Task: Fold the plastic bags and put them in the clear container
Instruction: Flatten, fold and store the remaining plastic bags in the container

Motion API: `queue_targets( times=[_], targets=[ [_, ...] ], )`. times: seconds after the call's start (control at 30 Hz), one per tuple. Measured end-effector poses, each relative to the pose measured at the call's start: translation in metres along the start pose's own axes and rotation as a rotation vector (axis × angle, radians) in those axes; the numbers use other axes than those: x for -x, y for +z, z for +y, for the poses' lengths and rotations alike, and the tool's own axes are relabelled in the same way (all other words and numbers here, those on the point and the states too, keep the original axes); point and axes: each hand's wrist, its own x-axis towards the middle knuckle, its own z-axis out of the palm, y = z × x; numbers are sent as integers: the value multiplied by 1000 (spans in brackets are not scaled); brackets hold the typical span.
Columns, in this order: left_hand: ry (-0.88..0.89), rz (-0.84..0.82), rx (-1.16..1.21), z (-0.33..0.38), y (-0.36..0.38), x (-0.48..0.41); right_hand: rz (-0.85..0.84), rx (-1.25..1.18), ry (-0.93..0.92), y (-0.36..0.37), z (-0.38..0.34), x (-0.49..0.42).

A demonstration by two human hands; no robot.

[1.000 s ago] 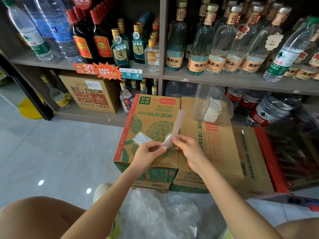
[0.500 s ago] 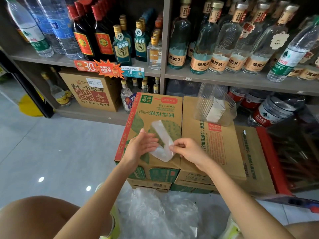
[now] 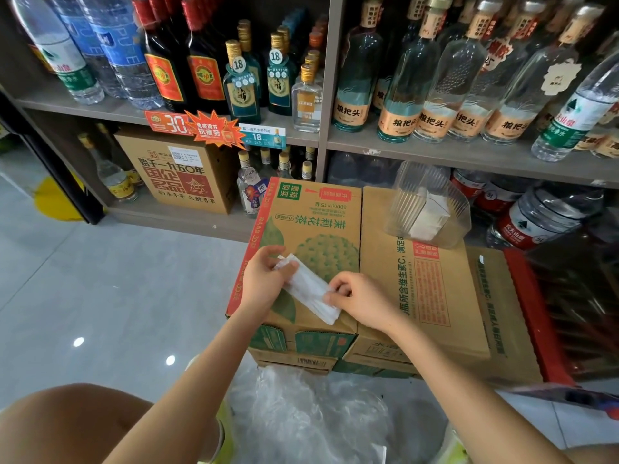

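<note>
Bottom centre: a heap of loose bags, clear and crumpled, lies on the floor between the person's feet, against the foot of the boxes.

Centre: the bag in hand is a narrow, whitish, translucent strip. It lies diagonally on top of the green box. The left hand holds its upper-left end, fingers curled round the edge. The right hand pinches its lower-right end between thumb and fingertips.

Handling, as judged: the film looks very light, limp and slick, and a fold would likely spring open if released. It is best held at the two ends, as here, with each crease pressed flat against the cardboard. It should crumple rather than break.

Right of centre: a brown box butts against the green one, and their tops form one flat, firm, matt work surface with a seam between.

Upper right of centre: the clear ribbed container stands on the far part of the brown box, beyond the right hand and apart from it. It holds a few white folded bags, so the task appears partly done.

Left: the floor is pale glossy tile with lamp reflections.

Upper frame: grey shop shelves span the width, stocked with bottles of spirits and water, with price tags on the edge at upper left.
</note>
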Motion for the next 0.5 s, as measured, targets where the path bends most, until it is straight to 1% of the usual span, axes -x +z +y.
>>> queue_targets(
  times=[0.1, 0.17, 0.33, 0.43, 0.5],
  targets=[
    [49, 38, -60, -4, 1, 1, 64, -30, -1, 6, 2, 2],
    [111, 83, -173, -6, 2, 1, 97, -20, 7, 9, 2, 3],
    [238, 135, -507, -9, 2, -2, 160, 189, -24, 14, -3, 5],
    [276, 122, -681, -11, -1, -9, 159, 244, -25, 14, -6, 2],
    [297, 130, -743, -13, -3, -13, 145, 267, -15, 12, -7, -1]
  ],
)
